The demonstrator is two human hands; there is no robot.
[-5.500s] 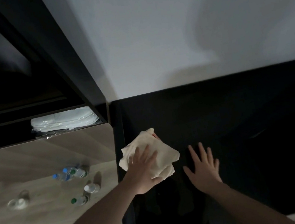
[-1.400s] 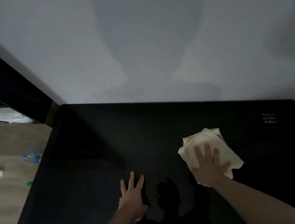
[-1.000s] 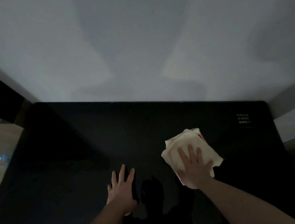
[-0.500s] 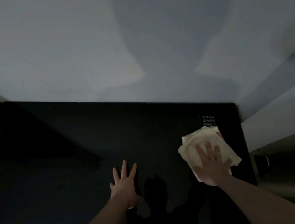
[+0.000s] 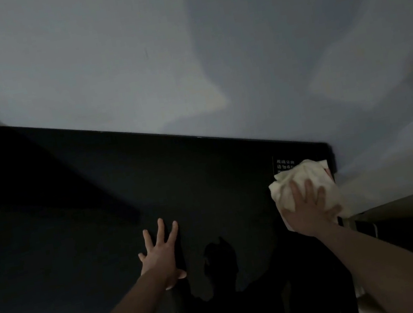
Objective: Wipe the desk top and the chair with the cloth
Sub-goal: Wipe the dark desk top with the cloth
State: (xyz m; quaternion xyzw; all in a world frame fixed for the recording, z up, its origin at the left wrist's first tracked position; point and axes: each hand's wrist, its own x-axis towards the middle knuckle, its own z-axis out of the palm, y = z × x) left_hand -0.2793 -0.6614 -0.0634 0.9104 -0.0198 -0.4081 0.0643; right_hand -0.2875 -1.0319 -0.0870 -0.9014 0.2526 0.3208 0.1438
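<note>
The glossy black desk top [image 5: 203, 178] fills the middle of the head view, dim and reflecting my outline. A folded cream cloth [image 5: 299, 177] lies at the desk's far right corner, partly over its right edge. My right hand [image 5: 308, 210] presses flat on the cloth with straight, spread fingers. My left hand [image 5: 161, 254] rests flat on the bare desk top near the middle, fingers spread. No chair is in view.
A pale wall [image 5: 182, 51] rises right behind the desk's back edge. A small white printed label [image 5: 284, 165] sits on the desk just behind the cloth. Right of the desk runs a pale ledge [image 5: 404, 201] with a dark gap below. Light floor shows at bottom left.
My right hand has slid the cloth rightward and away to the desk's far right corner, now half over the label. The left hand stays planted. The view has turned right.
</note>
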